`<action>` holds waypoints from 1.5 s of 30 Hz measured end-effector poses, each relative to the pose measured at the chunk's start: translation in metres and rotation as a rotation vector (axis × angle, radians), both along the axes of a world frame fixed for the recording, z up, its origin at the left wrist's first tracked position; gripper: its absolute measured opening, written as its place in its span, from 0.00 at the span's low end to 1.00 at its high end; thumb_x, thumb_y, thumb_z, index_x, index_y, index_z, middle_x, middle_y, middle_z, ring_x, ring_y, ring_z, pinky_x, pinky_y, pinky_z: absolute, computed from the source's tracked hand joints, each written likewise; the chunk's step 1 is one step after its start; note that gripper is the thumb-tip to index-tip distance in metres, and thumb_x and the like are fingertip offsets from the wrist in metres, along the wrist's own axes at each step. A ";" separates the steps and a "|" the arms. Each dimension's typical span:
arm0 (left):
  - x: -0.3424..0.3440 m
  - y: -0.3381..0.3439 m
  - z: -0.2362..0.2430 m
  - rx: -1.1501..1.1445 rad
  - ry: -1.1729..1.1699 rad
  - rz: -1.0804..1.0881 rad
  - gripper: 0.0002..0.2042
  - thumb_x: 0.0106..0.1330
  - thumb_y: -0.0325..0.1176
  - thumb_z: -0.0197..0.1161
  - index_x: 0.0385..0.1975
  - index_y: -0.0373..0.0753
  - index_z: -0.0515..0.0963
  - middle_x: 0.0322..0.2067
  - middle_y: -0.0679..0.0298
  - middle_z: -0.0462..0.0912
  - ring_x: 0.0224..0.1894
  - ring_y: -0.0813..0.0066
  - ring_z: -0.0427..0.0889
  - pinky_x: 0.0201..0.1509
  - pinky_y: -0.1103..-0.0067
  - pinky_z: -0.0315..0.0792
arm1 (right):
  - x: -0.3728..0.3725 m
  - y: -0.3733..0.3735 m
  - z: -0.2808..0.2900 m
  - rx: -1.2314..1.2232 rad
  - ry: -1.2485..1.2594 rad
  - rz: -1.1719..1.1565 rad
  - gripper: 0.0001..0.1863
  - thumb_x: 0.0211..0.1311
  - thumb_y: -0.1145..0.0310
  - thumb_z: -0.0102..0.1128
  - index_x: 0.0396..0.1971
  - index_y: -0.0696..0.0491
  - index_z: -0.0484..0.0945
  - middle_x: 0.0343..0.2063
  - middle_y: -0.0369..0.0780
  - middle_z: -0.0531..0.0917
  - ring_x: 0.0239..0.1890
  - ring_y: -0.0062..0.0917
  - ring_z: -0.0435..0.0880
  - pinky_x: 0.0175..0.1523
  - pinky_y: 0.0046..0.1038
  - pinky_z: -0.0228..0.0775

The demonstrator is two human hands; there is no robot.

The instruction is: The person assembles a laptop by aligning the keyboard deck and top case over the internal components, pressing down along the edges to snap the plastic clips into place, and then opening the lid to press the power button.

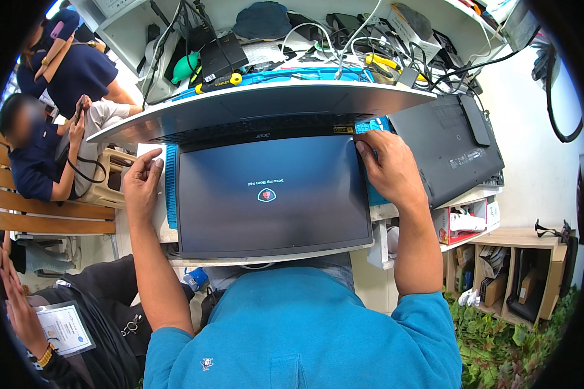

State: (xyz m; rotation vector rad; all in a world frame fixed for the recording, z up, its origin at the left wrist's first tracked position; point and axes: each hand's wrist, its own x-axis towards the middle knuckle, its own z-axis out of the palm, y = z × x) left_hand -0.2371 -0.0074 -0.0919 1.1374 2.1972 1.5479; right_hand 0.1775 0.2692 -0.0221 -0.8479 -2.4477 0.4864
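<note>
An unfolded laptop lies in front of me. Its dark screen [272, 201] is toward me, lit with a small shield icon and a line of upside-down text. The laptop's base [259, 107] rises at the far side, seen nearly edge-on. At the screen's far right corner by the hinge, my right hand [389, 165] grips the laptop, with thumb and forefinger curled at the edge. My left hand [143, 185] is just left of the screen, apart from it, thumb and forefinger spread with nothing visible between them. A blue ribbed mat [171, 188] shows under the laptop.
Behind the base are a yellow-black tool [220, 83], a green bulb blower [185, 67] and tangled cables. A closed black laptop [451, 152] lies upside down at right. People sit and stand at left; one seated person [39, 149] holds a phone. A wooden shelf [509, 272] stands lower right.
</note>
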 end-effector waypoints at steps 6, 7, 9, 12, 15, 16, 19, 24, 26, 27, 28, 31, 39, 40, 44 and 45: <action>0.000 0.000 0.001 -0.009 -0.001 0.000 0.14 0.78 0.33 0.70 0.57 0.33 0.87 0.30 0.79 0.70 0.31 0.89 0.64 0.34 0.87 0.56 | 0.001 0.000 0.000 0.000 -0.013 -0.005 0.07 0.71 0.74 0.62 0.40 0.61 0.85 0.38 0.52 0.89 0.44 0.53 0.86 0.52 0.50 0.76; 0.001 0.000 0.001 -0.009 -0.001 0.001 0.14 0.78 0.33 0.70 0.57 0.33 0.87 0.30 0.79 0.70 0.31 0.89 0.64 0.34 0.87 0.56 | 0.001 0.000 -0.001 0.000 -0.013 -0.004 0.07 0.71 0.74 0.62 0.40 0.61 0.85 0.38 0.52 0.89 0.44 0.53 0.86 0.52 0.50 0.76; 0.003 0.000 0.002 -0.024 0.019 0.019 0.14 0.78 0.33 0.70 0.57 0.33 0.87 0.30 0.79 0.70 0.31 0.89 0.64 0.34 0.87 0.56 | 0.001 0.000 -0.002 0.005 -0.014 -0.009 0.07 0.71 0.73 0.62 0.40 0.61 0.86 0.38 0.52 0.89 0.44 0.53 0.86 0.52 0.49 0.76; 0.004 0.001 0.005 -0.024 0.026 0.015 0.14 0.78 0.33 0.70 0.57 0.33 0.87 0.30 0.78 0.70 0.31 0.89 0.64 0.34 0.87 0.56 | 0.001 0.000 -0.001 0.006 -0.010 -0.005 0.07 0.72 0.73 0.62 0.40 0.61 0.86 0.39 0.52 0.89 0.44 0.52 0.86 0.53 0.49 0.76; 0.005 0.002 0.006 -0.015 0.023 0.006 0.14 0.78 0.33 0.70 0.57 0.32 0.86 0.30 0.78 0.70 0.31 0.89 0.64 0.34 0.87 0.57 | 0.001 0.000 -0.001 -0.005 -0.013 -0.007 0.07 0.72 0.73 0.62 0.41 0.60 0.86 0.39 0.51 0.89 0.44 0.52 0.86 0.53 0.49 0.76; 0.005 0.002 0.006 -0.015 0.023 0.007 0.14 0.78 0.33 0.70 0.57 0.32 0.86 0.30 0.78 0.70 0.31 0.89 0.64 0.34 0.87 0.57 | 0.001 0.000 -0.001 -0.005 -0.014 -0.007 0.07 0.72 0.73 0.62 0.41 0.60 0.86 0.39 0.51 0.89 0.44 0.52 0.86 0.53 0.49 0.76; 0.005 0.002 0.006 -0.011 0.039 0.003 0.14 0.78 0.32 0.70 0.57 0.32 0.86 0.30 0.78 0.71 0.31 0.89 0.64 0.34 0.86 0.57 | 0.001 0.000 -0.002 0.009 -0.013 -0.011 0.07 0.72 0.73 0.62 0.40 0.60 0.86 0.39 0.51 0.89 0.44 0.52 0.86 0.53 0.49 0.76; 0.004 0.001 0.005 -0.025 0.048 0.005 0.13 0.78 0.32 0.70 0.57 0.32 0.86 0.29 0.78 0.71 0.31 0.89 0.64 0.35 0.86 0.57 | 0.001 0.000 -0.002 0.010 -0.007 -0.008 0.07 0.72 0.73 0.62 0.39 0.60 0.86 0.37 0.51 0.89 0.43 0.52 0.86 0.52 0.49 0.76; 0.005 0.002 0.006 -0.023 0.033 0.004 0.13 0.78 0.31 0.70 0.56 0.32 0.87 0.29 0.78 0.71 0.31 0.89 0.64 0.35 0.87 0.57 | 0.001 0.001 -0.003 0.008 -0.009 -0.010 0.07 0.72 0.73 0.62 0.39 0.60 0.86 0.37 0.51 0.89 0.43 0.51 0.86 0.52 0.49 0.76; 0.006 0.002 0.007 -0.021 0.019 0.005 0.13 0.78 0.31 0.70 0.56 0.32 0.87 0.29 0.78 0.71 0.31 0.89 0.64 0.35 0.87 0.57 | 0.001 0.001 -0.003 0.008 -0.011 -0.011 0.07 0.71 0.73 0.62 0.39 0.60 0.86 0.37 0.51 0.89 0.43 0.51 0.86 0.52 0.49 0.76; 0.005 0.002 0.007 -0.022 0.019 0.006 0.13 0.78 0.31 0.70 0.56 0.32 0.87 0.29 0.78 0.71 0.31 0.89 0.64 0.35 0.87 0.57 | 0.001 0.001 -0.003 0.008 -0.011 -0.010 0.07 0.71 0.73 0.62 0.39 0.60 0.86 0.37 0.51 0.89 0.43 0.51 0.86 0.52 0.49 0.76; 0.004 0.001 0.004 -0.012 0.009 0.011 0.13 0.78 0.31 0.70 0.56 0.32 0.87 0.29 0.78 0.70 0.31 0.89 0.64 0.35 0.87 0.57 | 0.001 0.000 -0.002 0.002 -0.014 -0.016 0.07 0.71 0.73 0.62 0.39 0.60 0.86 0.37 0.51 0.89 0.43 0.51 0.86 0.52 0.49 0.76; 0.001 0.000 0.003 -0.024 0.021 0.017 0.14 0.77 0.34 0.71 0.56 0.33 0.87 0.29 0.78 0.71 0.31 0.88 0.65 0.35 0.86 0.58 | 0.000 0.000 0.000 -0.015 0.000 -0.008 0.06 0.71 0.74 0.62 0.39 0.61 0.85 0.37 0.53 0.88 0.42 0.53 0.87 0.51 0.50 0.77; 0.001 0.000 0.002 -0.022 0.021 0.016 0.14 0.77 0.34 0.71 0.56 0.33 0.87 0.29 0.78 0.71 0.31 0.88 0.65 0.35 0.86 0.58 | 0.000 0.000 0.001 -0.013 0.001 -0.008 0.06 0.71 0.74 0.62 0.39 0.61 0.85 0.37 0.53 0.88 0.42 0.53 0.87 0.51 0.50 0.77; -0.001 -0.001 0.001 -0.023 0.036 0.011 0.14 0.77 0.34 0.71 0.55 0.33 0.87 0.29 0.78 0.71 0.31 0.88 0.65 0.35 0.85 0.58 | 0.000 0.000 -0.001 -0.001 0.029 0.013 0.06 0.69 0.75 0.63 0.39 0.61 0.85 0.37 0.53 0.88 0.43 0.54 0.86 0.51 0.50 0.77; -0.001 -0.002 0.002 -0.031 0.038 0.008 0.14 0.77 0.34 0.71 0.55 0.33 0.87 0.29 0.78 0.71 0.31 0.88 0.64 0.34 0.85 0.58 | 0.000 0.001 -0.002 -0.006 0.028 0.013 0.05 0.68 0.75 0.63 0.38 0.61 0.84 0.37 0.53 0.88 0.43 0.54 0.86 0.51 0.51 0.77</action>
